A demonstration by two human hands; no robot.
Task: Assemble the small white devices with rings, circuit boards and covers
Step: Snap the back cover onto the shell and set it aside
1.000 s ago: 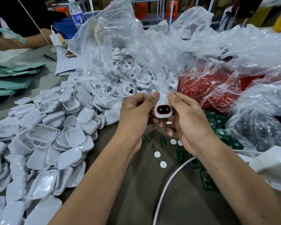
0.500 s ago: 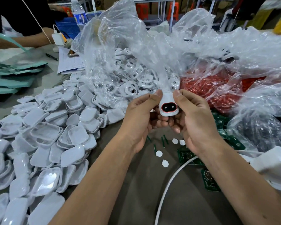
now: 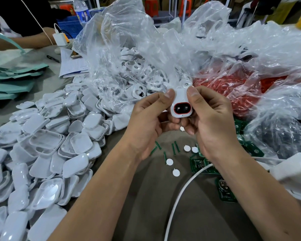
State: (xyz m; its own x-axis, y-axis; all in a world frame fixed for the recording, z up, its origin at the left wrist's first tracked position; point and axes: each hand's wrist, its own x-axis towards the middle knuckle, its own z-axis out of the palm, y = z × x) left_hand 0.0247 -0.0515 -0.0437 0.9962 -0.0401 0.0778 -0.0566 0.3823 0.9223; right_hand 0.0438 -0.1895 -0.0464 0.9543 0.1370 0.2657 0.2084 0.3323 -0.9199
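A small white device (image 3: 180, 103) with a red ring around its dark oval opening is held up over the table between both hands. My left hand (image 3: 149, 119) grips its left side, thumb on top. My right hand (image 3: 209, 117) grips its right side, thumb on the upper edge. A big heap of white covers (image 3: 47, 136) lies at the left. White housings (image 3: 139, 72) fill a clear plastic bag behind the hands. Red rings (image 3: 233, 87) sit in another bag at the right. Green circuit boards (image 3: 224, 188) lie at the lower right.
Small white discs (image 3: 175, 172) and thin green strips (image 3: 175, 147) are scattered on the grey table under my hands. A white cable (image 3: 179, 197) crosses the front. Another person's arm (image 3: 31, 39), papers (image 3: 73, 65) and teal sheets (image 3: 12, 82) are at the far left.
The device stays held between both hands and has tilted slightly, its ringed opening now facing me more squarely. The view has shifted a little; nothing else on the table moved.
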